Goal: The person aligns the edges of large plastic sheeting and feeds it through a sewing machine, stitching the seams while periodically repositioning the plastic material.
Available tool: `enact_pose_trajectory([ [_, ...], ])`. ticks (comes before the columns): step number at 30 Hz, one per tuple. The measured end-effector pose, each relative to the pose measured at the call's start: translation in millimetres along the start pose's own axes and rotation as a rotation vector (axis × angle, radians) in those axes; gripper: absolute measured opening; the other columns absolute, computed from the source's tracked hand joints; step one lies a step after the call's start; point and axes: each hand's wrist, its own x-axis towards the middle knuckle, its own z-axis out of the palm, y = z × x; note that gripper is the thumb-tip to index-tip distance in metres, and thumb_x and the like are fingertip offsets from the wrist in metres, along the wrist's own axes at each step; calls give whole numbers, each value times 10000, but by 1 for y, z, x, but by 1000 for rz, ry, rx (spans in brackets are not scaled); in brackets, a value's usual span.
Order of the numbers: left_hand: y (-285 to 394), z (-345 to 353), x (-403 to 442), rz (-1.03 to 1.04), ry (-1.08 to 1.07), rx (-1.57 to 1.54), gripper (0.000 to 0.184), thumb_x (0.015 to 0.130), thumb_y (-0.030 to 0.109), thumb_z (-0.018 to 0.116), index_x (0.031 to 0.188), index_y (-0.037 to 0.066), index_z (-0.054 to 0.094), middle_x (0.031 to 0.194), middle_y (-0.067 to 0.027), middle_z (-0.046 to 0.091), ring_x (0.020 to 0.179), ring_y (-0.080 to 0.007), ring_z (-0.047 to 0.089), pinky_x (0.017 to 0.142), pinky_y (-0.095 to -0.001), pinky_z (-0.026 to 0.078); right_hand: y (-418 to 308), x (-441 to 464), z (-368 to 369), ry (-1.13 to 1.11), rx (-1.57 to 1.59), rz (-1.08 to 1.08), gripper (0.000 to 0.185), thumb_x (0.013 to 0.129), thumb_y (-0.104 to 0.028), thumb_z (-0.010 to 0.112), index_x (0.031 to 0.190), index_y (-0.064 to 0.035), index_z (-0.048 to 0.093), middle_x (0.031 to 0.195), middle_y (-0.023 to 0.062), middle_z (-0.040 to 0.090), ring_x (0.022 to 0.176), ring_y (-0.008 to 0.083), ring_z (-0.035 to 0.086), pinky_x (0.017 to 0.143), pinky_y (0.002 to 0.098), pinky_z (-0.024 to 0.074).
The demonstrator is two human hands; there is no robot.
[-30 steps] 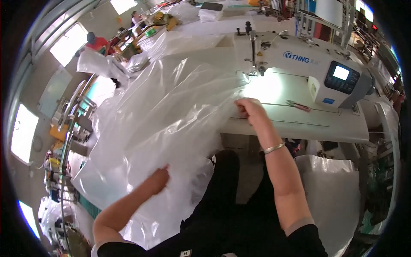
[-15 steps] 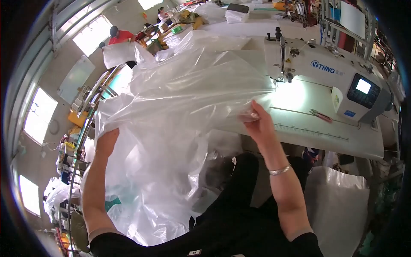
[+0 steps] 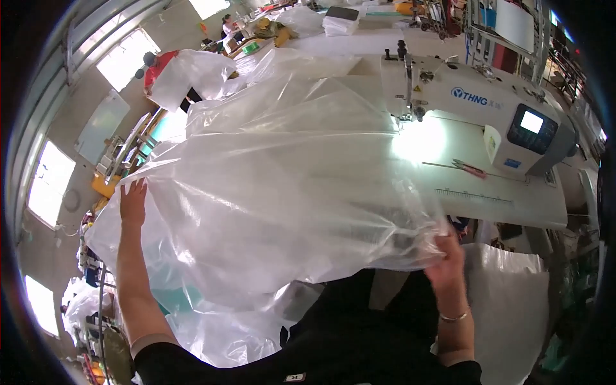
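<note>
A large translucent plastic sheet (image 3: 276, 192) is spread over the sewing table and hangs toward my lap. Its far right part lies by the needle area of a white sewing machine (image 3: 481, 96). My left hand (image 3: 133, 202) is at the sheet's left side, fingers stretched out and apart against the plastic. At the near right corner, my right hand (image 3: 444, 256) is closed on the gathered edge of the sheet, slightly blurred. Red-handled snips (image 3: 470, 168) lie on the table to the right of the sheet.
The machine table (image 3: 532, 202) has a ruler scale (image 3: 475, 196) along its front. Below it on the right hangs a pale plastic stack (image 3: 507, 308). A co-worker in red (image 3: 160, 70) handles another sheet at far left. A white stack with a dark top (image 3: 340, 22) stands behind.
My right hand has moved right and toward me, drawing the sheet's near edge across the table front. My left hand has shifted left and its fingers have spread. The view has turned slightly.
</note>
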Motion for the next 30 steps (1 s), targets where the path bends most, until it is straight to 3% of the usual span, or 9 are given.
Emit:
enact_pose_trajectory([
  [3, 9, -1, -2, 13, 32, -6, 496, 808, 57, 523, 1295, 136, 477, 1436, 13, 322, 1329, -183, 278, 1108, -487, 165, -37, 4, -45, -91, -215, -177, 212, 753, -53, 560, 959, -1, 567, 780, 77, 601, 669, 172, 588, 646, 293, 498],
  [5, 15, 19, 0, 36, 1, 2, 525, 789, 94, 554, 1303, 164, 471, 1440, 9, 312, 1329, -181, 276, 1107, -506, 136, -25, 19, -111, -442, -1191, -30, 115, 742, -48, 579, 852, -20, 601, 762, 43, 586, 676, 126, 561, 642, 262, 468],
  [8, 27, 35, 1, 102, -168, -96, 535, 740, 152, 602, 1265, 161, 502, 1423, -7, 340, 1310, -182, 304, 1089, -531, 164, 26, 18, -139, -320, -945, 110, 66, 754, -46, 633, 814, -22, 624, 816, 14, 614, 753, 119, 582, 697, 266, 483],
  [13, 65, 41, 23, 585, -531, -148, 157, 653, 171, 620, 755, 67, 678, 879, -126, 652, 784, -309, 610, 727, -409, 492, 37, -11, -108, -337, -625, 288, 160, 859, -147, 625, 946, -13, 641, 838, 51, 657, 785, 139, 624, 750, 301, 514],
  [16, 129, -182, -17, 1098, -364, -989, 179, 768, 181, 613, 841, 23, 658, 769, -153, 643, 632, -306, 603, 623, -361, 488, 47, -34, -91, -387, -625, 302, 184, 902, -176, 576, 872, -8, 644, 740, 21, 620, 709, 93, 580, 662, 243, 473],
  [17, 149, -250, -36, 975, -569, -1240, 214, 846, 216, 586, 915, 23, 650, 784, -127, 656, 686, -274, 625, 656, -334, 496, 36, -40, -80, -381, -569, 270, 182, 903, -172, 575, 867, -6, 640, 729, 18, 614, 684, 85, 569, 636, 241, 470],
  [21, 252, -344, -33, 1324, 50, -1220, 255, 879, 194, 544, 1081, 53, 609, 1007, -136, 635, 875, -301, 615, 764, -361, 485, 21, -43, -98, -281, -699, 280, 201, 905, -188, 573, 846, -3, 625, 686, 10, 585, 598, 71, 526, 546, 238, 444],
  [24, 362, -379, -4, 1147, 435, -1495, 334, 891, 204, 515, 1145, -10, 552, 1140, -207, 567, 1051, -360, 533, 883, -403, 441, 11, -53, -100, -32, -1004, 263, 233, 912, -211, 556, 845, 5, 613, 653, 9, 558, 556, 74, 501, 505, 242, 424],
  [30, 475, -398, 35, 778, 389, -1396, 603, 851, 364, 565, 1220, -96, 441, 1289, -271, 433, 1259, -368, 360, 1037, -434, 285, 24, -45, -149, 75, -991, 229, 251, 926, -229, 514, 854, -7, 606, 638, -4, 523, 570, 79, 488, 519, 253, 423],
])
